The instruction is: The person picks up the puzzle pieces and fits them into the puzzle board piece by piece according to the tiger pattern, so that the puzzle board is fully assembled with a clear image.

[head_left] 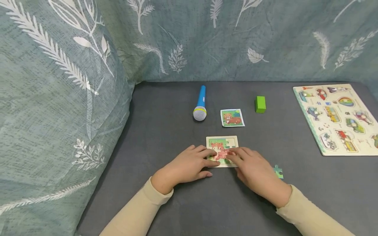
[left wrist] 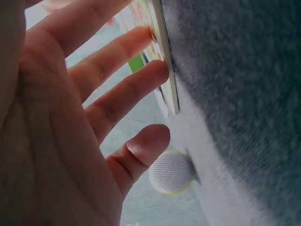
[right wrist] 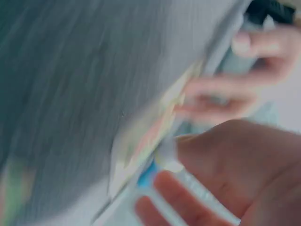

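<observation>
A small jigsaw tray [head_left: 222, 137] with a cream rim lies flat on the dark table, and a reddish animal on green shows in its pieces. My left hand [head_left: 192, 164] rests its extended fingertips on the tray's left side; in the left wrist view the fingers [left wrist: 124, 96] are spread and fairly straight. From the right, my right hand [head_left: 257, 168] touches the pieces with its outstretched fingers. Its thumb is mostly hidden in the head view, and the right wrist view is blurred. Beside the right wrist lies a loose green jigsaw piece [head_left: 278, 172], partly covered.
Behind the tray lies a square picture card [head_left: 232, 118] with a similar animal. A blue toy microphone [head_left: 201, 101] and a green block [head_left: 260, 104] are farther back. A large wooden vehicle puzzle board [head_left: 327, 152] lies at the right. Patterned cloth [head_left: 206, 65] borders the table's back and left.
</observation>
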`<state>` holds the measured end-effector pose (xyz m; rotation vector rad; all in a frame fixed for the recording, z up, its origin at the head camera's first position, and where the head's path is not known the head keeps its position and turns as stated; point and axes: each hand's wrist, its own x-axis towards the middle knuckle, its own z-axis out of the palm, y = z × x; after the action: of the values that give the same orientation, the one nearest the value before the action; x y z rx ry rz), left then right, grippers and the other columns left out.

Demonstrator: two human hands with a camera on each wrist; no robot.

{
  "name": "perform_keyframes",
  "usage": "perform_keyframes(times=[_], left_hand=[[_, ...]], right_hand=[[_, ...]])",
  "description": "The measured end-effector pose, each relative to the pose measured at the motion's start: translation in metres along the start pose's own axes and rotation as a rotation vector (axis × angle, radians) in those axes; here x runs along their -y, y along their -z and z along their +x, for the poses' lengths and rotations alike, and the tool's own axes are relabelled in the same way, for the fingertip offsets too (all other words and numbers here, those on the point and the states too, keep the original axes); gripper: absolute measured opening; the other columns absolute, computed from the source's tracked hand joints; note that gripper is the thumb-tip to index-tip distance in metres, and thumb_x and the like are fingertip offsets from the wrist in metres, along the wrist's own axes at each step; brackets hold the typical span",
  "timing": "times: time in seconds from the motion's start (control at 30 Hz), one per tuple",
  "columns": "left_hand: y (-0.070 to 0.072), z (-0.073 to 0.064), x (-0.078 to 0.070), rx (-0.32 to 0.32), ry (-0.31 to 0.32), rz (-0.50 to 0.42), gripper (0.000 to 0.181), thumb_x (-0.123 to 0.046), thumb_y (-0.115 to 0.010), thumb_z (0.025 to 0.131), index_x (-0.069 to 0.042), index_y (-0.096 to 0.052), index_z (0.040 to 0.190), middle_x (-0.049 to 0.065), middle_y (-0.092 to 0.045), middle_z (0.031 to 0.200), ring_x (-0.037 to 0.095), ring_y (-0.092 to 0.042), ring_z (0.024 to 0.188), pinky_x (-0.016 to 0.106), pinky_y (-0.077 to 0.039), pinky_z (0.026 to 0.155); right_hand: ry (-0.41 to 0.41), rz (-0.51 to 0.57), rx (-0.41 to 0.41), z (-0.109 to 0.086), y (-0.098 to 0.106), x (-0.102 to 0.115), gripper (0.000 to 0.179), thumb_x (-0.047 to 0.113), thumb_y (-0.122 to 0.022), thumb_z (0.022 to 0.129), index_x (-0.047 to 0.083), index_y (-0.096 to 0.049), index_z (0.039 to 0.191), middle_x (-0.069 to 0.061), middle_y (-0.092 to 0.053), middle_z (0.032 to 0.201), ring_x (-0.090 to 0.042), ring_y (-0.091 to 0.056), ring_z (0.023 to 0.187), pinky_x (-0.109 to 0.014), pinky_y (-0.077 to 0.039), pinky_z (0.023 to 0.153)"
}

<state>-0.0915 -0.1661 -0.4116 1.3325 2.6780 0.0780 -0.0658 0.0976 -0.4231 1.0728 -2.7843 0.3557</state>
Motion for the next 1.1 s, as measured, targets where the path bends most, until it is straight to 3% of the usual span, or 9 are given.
perform_keyframes(times=[0.1, 0.2, 0.3, 0.4, 0.5, 0.6, 0.73, 0.9, 1.1], left_hand=[[-0.001, 0.002, 0.002, -0.021, -0.014, -0.089, 0.038, -0.043, -0.069, 0.102, -0.029, -0.071, 0.137, 0.002, -0.053, 0.150, 0.021, -0.053, 0.128, 0.040, -0.046, 0.095], [0.000, 0.004, 0.006, -0.012, 0.000, -0.166, 0.043, -0.043, -0.069, 0.102, -0.028, -0.068, 0.142, 0.005, -0.048, 0.154, 0.022, -0.051, 0.130, 0.042, -0.046, 0.098], [0.003, 0.007, 0.011, 0.003, 0.060, -0.228, 0.056, -0.044, -0.072, 0.100, -0.026, -0.059, 0.151, 0.007, -0.045, 0.156, 0.024, -0.049, 0.134, 0.045, -0.044, 0.104], [0.006, 0.012, 0.017, 0.016, 0.156, -0.241, 0.074, -0.048, -0.077, 0.095, -0.020, -0.049, 0.158, 0.007, -0.044, 0.155, 0.025, -0.046, 0.137, 0.047, -0.041, 0.109], [0.010, 0.020, 0.022, 0.047, 0.233, -0.192, 0.093, -0.054, -0.082, 0.088, -0.014, -0.042, 0.161, 0.007, -0.043, 0.154, 0.025, -0.045, 0.136, 0.046, -0.041, 0.109], [0.012, 0.030, 0.026, 0.085, 0.257, -0.154, 0.104, -0.058, -0.087, 0.081, -0.011, -0.041, 0.161, 0.007, -0.045, 0.149, 0.024, -0.046, 0.133, 0.043, -0.043, 0.106], [0.015, 0.037, 0.029, 0.115, 0.258, -0.161, 0.107, -0.058, -0.090, 0.076, -0.009, -0.043, 0.159, 0.007, -0.045, 0.146, 0.023, -0.046, 0.131, 0.043, -0.044, 0.106], [0.014, 0.037, 0.031, 0.126, 0.250, -0.197, 0.107, -0.057, -0.091, 0.076, -0.009, -0.044, 0.158, 0.008, -0.042, 0.150, 0.024, -0.043, 0.135, 0.044, -0.043, 0.108], [0.006, 0.037, 0.032, 0.120, 0.243, -0.196, 0.106, -0.060, -0.090, 0.076, -0.011, -0.044, 0.158, 0.006, -0.042, 0.154, 0.024, -0.043, 0.135, 0.044, -0.043, 0.108]], right_hand=[[-0.104, -0.001, 0.013, -0.013, 0.016, -0.020, 0.035, 0.007, -0.092, 0.078, 0.008, -0.076, 0.110, -0.007, -0.068, 0.105, -0.030, -0.066, 0.095, -0.049, -0.054, 0.076], [-0.212, 0.037, 0.108, -0.029, 0.029, -0.043, 0.036, 0.020, -0.097, 0.074, 0.011, -0.075, 0.100, -0.001, -0.063, 0.091, -0.023, -0.063, 0.080, -0.046, -0.052, 0.068], [-0.285, 0.110, 0.217, -0.041, 0.035, -0.062, 0.043, 0.027, -0.100, 0.068, 0.013, -0.072, 0.098, 0.004, -0.057, 0.088, -0.015, -0.058, 0.075, -0.041, -0.050, 0.063], [-0.287, 0.191, 0.250, -0.046, 0.034, -0.074, 0.046, 0.023, -0.101, 0.066, 0.013, -0.070, 0.099, 0.006, -0.053, 0.087, -0.011, -0.053, 0.075, -0.038, -0.048, 0.064], [-0.262, 0.253, 0.228, -0.045, 0.033, -0.079, 0.046, 0.016, -0.101, 0.066, 0.013, -0.068, 0.098, 0.007, -0.051, 0.086, -0.010, -0.052, 0.076, -0.037, -0.047, 0.066], [-0.262, 0.315, 0.236, -0.043, 0.032, -0.081, 0.046, 0.010, -0.100, 0.065, 0.013, -0.067, 0.097, 0.008, -0.051, 0.084, -0.009, -0.050, 0.075, -0.034, -0.046, 0.066], [-0.275, 0.421, 0.264, -0.039, 0.034, -0.082, 0.038, 0.006, -0.097, 0.070, 0.013, -0.068, 0.094, 0.010, -0.053, 0.079, -0.006, -0.049, 0.071, -0.030, -0.045, 0.063], [-0.330, 0.563, 0.170, -0.020, 0.036, -0.076, 0.024, 0.003, -0.091, 0.079, 0.012, -0.071, 0.088, 0.009, -0.059, 0.074, -0.004, -0.055, 0.067, -0.025, -0.048, 0.063], [-0.442, 0.843, 0.086, 0.013, 0.029, -0.067, 0.017, -0.005, -0.077, 0.092, -0.005, -0.073, 0.109, -0.007, -0.071, 0.089, -0.014, -0.070, 0.078, -0.031, -0.059, 0.070]])
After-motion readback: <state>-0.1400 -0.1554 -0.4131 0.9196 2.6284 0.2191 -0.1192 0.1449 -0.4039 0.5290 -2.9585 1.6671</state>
